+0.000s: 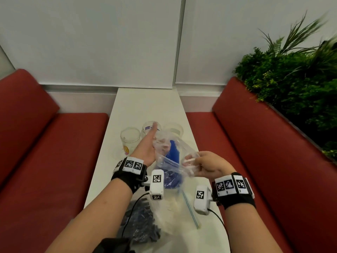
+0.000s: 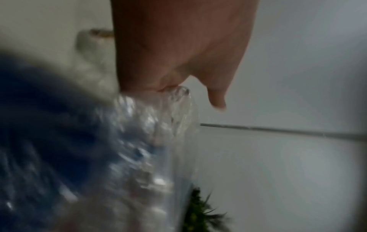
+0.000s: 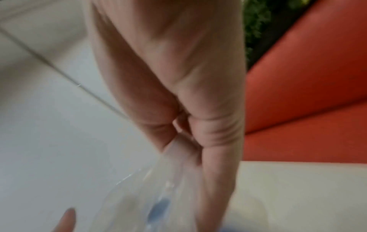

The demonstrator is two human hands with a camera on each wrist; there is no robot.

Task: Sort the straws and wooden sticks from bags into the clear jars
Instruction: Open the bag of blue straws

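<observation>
Honestly, no jar label reads clearly: the left of three clear jars (image 1: 129, 137) has a yellow-pink sticker, the middle one (image 1: 148, 129) blue print. My right hand (image 1: 209, 166) pinches the clear bag (image 1: 169, 154) of blue straws (image 1: 174, 150) above the narrow white table (image 1: 145, 105); my left hand (image 1: 147, 148) lies flat, fingers straight, against it. One loose straw (image 1: 191, 210) nears the table's right edge

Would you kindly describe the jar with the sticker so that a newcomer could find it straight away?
Start at the narrow white table between the two red benches. Three clear jars stand in a row behind the raised bag; take the leftmost jar, just left of the left hand. It alone has a pink and yellow sticker low on its side.
</observation>
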